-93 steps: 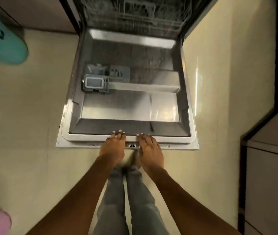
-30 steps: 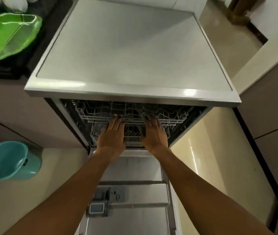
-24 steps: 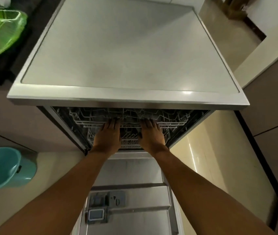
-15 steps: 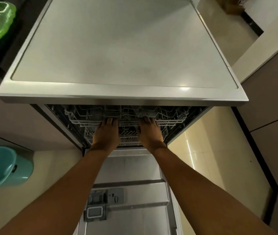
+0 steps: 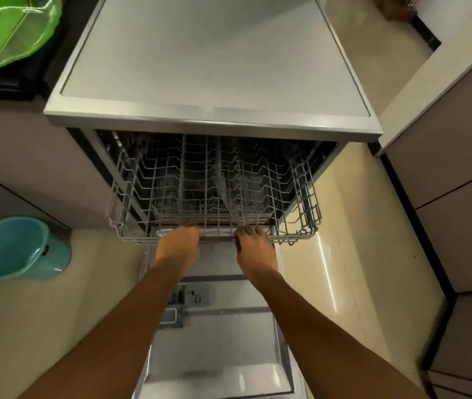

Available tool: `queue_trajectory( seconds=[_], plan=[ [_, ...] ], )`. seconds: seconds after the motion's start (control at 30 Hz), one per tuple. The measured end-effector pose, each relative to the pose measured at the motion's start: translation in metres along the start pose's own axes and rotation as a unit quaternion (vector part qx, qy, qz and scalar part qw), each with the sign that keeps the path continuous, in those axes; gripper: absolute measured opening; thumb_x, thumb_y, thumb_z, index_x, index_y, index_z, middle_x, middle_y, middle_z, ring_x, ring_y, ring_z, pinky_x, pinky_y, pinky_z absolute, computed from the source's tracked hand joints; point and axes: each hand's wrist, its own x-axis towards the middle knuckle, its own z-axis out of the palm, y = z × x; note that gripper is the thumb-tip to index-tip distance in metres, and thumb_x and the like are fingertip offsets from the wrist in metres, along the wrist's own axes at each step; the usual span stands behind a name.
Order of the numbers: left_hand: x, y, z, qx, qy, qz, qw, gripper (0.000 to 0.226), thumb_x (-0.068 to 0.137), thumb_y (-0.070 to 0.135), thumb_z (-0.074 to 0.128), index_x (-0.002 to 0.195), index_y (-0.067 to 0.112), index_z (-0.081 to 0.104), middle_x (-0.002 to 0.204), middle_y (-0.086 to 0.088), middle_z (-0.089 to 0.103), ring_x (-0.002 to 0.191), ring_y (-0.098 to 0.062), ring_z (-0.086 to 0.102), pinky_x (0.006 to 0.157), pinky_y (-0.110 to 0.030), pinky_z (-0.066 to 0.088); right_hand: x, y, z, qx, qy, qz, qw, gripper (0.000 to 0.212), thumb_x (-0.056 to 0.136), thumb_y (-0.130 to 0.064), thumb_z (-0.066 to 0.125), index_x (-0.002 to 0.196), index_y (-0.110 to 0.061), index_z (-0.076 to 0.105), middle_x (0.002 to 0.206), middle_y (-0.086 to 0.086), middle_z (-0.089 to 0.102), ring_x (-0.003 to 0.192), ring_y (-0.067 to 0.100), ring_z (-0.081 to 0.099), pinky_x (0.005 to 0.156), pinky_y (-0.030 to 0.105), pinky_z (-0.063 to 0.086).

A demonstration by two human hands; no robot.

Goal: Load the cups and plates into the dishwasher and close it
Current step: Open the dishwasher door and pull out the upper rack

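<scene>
Fingertips: left hand (image 5: pixel 178 249) and right hand (image 5: pixel 255 249), tucked under rack (image 5: pixel 214 194) rail.
Rack rear: dark under the top (image 5: pixel 211 67) (wires blurred).
Door (image 5: pixel 223 355): cut by bottom edge.
Bucket (image 5: pixel 13 249): cut by left edge.
Dispenser (image 5: pixel 193 295): part-covered by left forearm (image 5: pixel 131 326).

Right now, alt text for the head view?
The left hand and right hand grip the front rail of an empty wire rack jutting from the dishwasher over its lowered door. A teal bucket stands on the floor at left.
</scene>
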Motion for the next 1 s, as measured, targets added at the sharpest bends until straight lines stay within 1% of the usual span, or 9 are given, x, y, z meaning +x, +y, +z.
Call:
queue_trajectory(
  seconds=[0.13,0.23,0.37,0.43,0.5,0.67,0.8,0.93,1.0],
  plan=[
    [-0.043,0.002,0.010,-0.034,-0.006,-0.006,0.999,0.019,0.094,0.009,0.044,0.103,0.012,0.060,0.102,-0.011,0.064,0.094,-0.031,0.063,0.077,-0.039,0.050,-0.047,-0.004,0.008,0.017,0.002,0.004,1.000,0.021,0.094,-0.012,0.050,0.112,-0.014,0.061,0.117,0.005,0.061,0.113,0.024,0.048,0.098,0.042,0.042],
    [-0.079,0.001,0.024,-0.050,-0.004,0.003,0.999,0.015,0.094,0.010,0.049,0.102,0.011,0.062,0.102,-0.011,0.065,0.092,-0.029,0.063,0.075,-0.038,0.050,-0.080,-0.005,0.014,0.026,-0.013,0.007,1.000,0.022,0.095,-0.012,0.050,0.115,-0.016,0.059,0.119,0.002,0.059,0.116,0.022,0.046,0.102,0.042,0.041],
    [-0.116,0.002,0.043,-0.067,0.027,0.007,0.997,0.015,0.094,0.010,0.050,0.103,0.013,0.062,0.101,-0.006,0.065,0.088,-0.023,0.063,0.075,-0.033,0.052,-0.117,-0.006,0.021,0.024,-0.012,0.007,1.000,0.020,0.097,-0.015,0.049,0.115,-0.018,0.058,0.115,0.000,0.060,0.107,0.017,0.048,0.097,0.034,0.040],
    [-0.130,0.003,0.050,-0.067,0.032,0.003,0.997,0.014,0.095,0.011,0.049,0.102,0.012,0.061,0.101,-0.007,0.065,0.090,-0.023,0.063,0.072,-0.031,0.048,-0.132,-0.006,0.024,0.030,-0.014,0.008,0.999,0.020,0.098,-0.017,0.048,0.115,-0.019,0.058,0.115,-0.002,0.060,0.106,0.016,0.048,0.097,0.033,0.040],
    [-0.144,0.003,0.055,-0.073,0.039,-0.002,0.997,0.014,0.095,0.011,0.048,0.100,0.012,0.061,0.099,-0.006,0.066,0.088,-0.022,0.063,0.068,-0.028,0.043,-0.147,-0.008,0.025,0.034,-0.014,0.011,0.999,0.019,0.098,-0.019,0.048,0.114,-0.020,0.058,0.115,-0.003,0.059,0.107,0.015,0.047,0.098,0.033,0.039],
    [-0.175,0.004,0.066,-0.080,0.020,-0.008,0.997,0.015,0.093,0.009,0.049,0.101,0.014,0.061,0.100,-0.004,0.065,0.089,-0.020,0.063,0.067,-0.026,0.042,-0.183,-0.010,0.028,0.025,-0.017,0.012,0.999,0.015,0.095,-0.016,0.051,0.107,-0.022,0.058,0.110,-0.004,0.060,0.102,0.014,0.049,0.094,0.032,0.041],
    [-0.194,0.005,0.071,-0.081,0.006,-0.010,0.997,0.016,0.094,0.010,0.046,0.101,0.015,0.060,0.103,-0.003,0.064,0.091,-0.021,0.063,0.071,-0.029,0.044,-0.202,-0.011,0.028,0.016,-0.026,0.009,0.999,0.013,0.093,-0.018,0.053,0.103,-0.024,0.058,0.107,-0.006,0.061,0.098,0.011,0.050,0.091,0.030,0.042],
    [-0.209,0.004,0.079,-0.098,0.006,-0.011,0.995,0.018,0.095,0.015,0.046,0.102,0.017,0.061,0.101,-0.002,0.065,0.087,-0.018,0.063,0.068,-0.026,0.042,-0.217,-0.008,0.031,0.013,-0.041,0.004,0.999,0.013,0.093,-0.021,0.053,0.104,-0.025,0.058,0.109,-0.007,0.061,0.101,0.011,0.051,0.094,0.031,0.043],
    [-0.217,0.003,0.083,-0.113,0.011,-0.004,0.994,0.018,0.096,0.019,0.044,0.103,0.019,0.061,0.101,-0.001,0.065,0.084,-0.014,0.059,0.070,-0.024,0.042,-0.222,-0.008,0.030,0.016,-0.050,-0.002,0.999,0.014,0.093,-0.025,0.052,0.106,-0.025,0.058,0.110,-0.007,0.061,0.102,0.011,0.051,0.095,0.030,0.043]
  ],
)
